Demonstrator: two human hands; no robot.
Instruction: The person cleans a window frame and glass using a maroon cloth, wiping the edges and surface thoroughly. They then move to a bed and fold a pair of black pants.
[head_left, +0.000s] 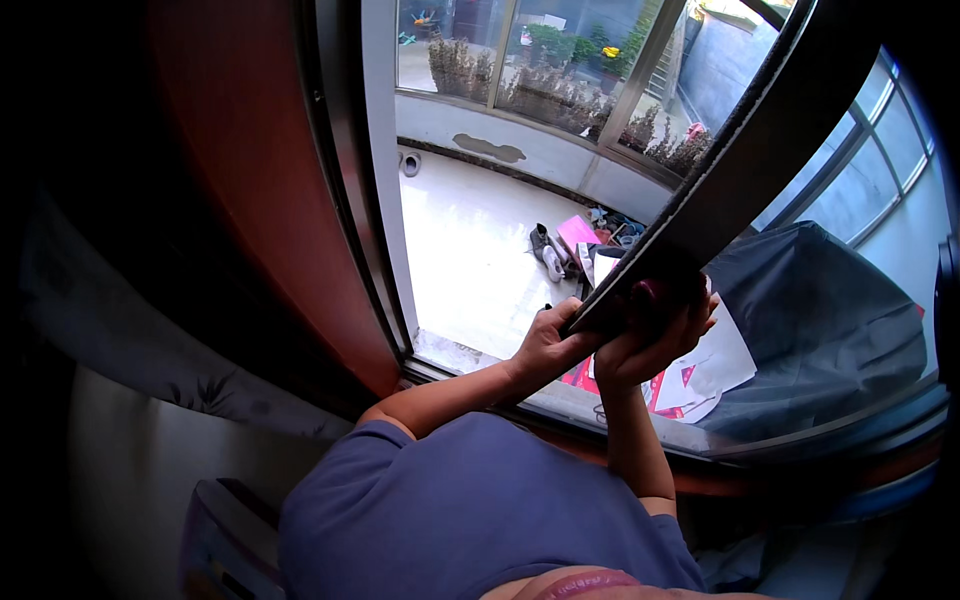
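Note:
A dark sliding window sash frame (720, 180) runs diagonally down from the upper right, with a fuzzy strip along its edge. My left hand (551, 337) grips the lower part of the frame's edge, thumb on the near side. Beside it, my right hand (656, 341) is raised against the frame's inner face, holding a dark red cloth-like item (651, 294) there. Shadow hides much of that item and some of the fingers. To the left of the sash the window stands open onto a bright floor.
Outside lie shoes (551, 251), a pink sheet (577, 231) and white papers (709, 367). A dark cover (825, 330) drapes a bulky thing at right. The window track (555, 412) crosses before my body; a red-brown panel (247, 172) stands left. Plants (555, 90) show behind far panes.

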